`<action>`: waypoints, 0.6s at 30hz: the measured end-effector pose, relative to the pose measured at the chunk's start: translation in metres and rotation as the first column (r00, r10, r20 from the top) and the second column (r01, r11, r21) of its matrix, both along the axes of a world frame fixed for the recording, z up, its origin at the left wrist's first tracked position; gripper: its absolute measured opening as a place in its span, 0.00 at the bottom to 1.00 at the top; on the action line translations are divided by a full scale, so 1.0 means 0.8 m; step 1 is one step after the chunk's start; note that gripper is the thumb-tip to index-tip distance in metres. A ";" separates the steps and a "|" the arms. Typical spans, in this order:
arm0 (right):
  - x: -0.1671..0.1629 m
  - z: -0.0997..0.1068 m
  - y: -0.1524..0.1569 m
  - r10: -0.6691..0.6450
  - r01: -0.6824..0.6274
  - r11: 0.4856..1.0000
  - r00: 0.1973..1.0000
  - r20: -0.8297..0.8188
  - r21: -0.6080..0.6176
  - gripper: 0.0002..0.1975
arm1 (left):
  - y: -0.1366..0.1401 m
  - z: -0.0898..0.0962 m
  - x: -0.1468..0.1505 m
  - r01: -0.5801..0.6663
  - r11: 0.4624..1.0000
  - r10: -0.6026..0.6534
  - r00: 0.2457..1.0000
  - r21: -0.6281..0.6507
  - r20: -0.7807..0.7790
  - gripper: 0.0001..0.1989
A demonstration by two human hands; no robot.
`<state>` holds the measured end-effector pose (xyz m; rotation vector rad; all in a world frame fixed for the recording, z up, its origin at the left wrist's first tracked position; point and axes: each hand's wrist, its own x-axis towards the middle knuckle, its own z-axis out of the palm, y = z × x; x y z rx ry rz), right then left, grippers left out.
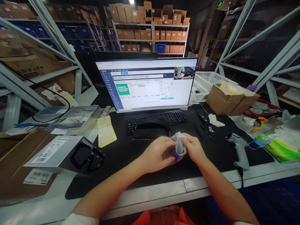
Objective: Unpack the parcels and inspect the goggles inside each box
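Over the black desk mat, both hands grip a small grey-white plastic bag (180, 144) with a bit of blue at its lower edge. My left hand (161, 153) is closed on the bag's left side, thumb below and fingers above. My right hand (193, 148) pinches its upper right side. What the bag contains cannot be made out. Just beyond the hands are a black curved object (152, 125) and a black keyboard (159, 118). To the right lies a grey barcode scanner (239, 150) with its cable hanging over the desk edge.
A lit monitor (150, 87) stands behind the keyboard. On the left are a yellow label sheet (106, 131), a box marked Wakening (70, 153) and a cardboard box (21, 162). Cardboard boxes (225, 100), white baskets (199, 87) and a green tissue pack (281, 143) stand right.
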<state>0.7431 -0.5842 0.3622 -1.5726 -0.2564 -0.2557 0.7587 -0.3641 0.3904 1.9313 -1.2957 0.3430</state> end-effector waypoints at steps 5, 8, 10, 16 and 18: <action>0.008 0.006 -0.014 -0.233 0.307 0.756 0.952 -0.201 0.579 0.24 | 0.008 0.004 0.009 -0.270 0.957 0.275 0.961 0.111 -0.040 0.26; 0.018 0.009 -0.023 -0.228 0.361 0.620 0.933 -0.280 0.697 0.24 | 0.010 0.006 0.011 -0.328 0.928 0.355 0.923 0.179 -0.147 0.21; 0.024 0.007 -0.027 -0.201 0.363 0.567 0.932 -0.303 0.740 0.20 | 0.006 0.005 0.009 -0.328 0.928 0.365 0.896 0.178 -0.254 0.21; 0.033 -0.002 -0.033 -0.128 0.288 0.535 0.957 -0.260 0.794 0.14 | -0.008 0.005 0.011 -0.233 0.971 0.144 0.753 -0.056 -0.642 0.25; 0.038 0.001 -0.038 -0.173 0.298 0.540 0.955 -0.242 0.787 0.11 | 0.001 0.018 0.025 -0.278 0.958 0.188 0.784 -0.065 -0.591 0.22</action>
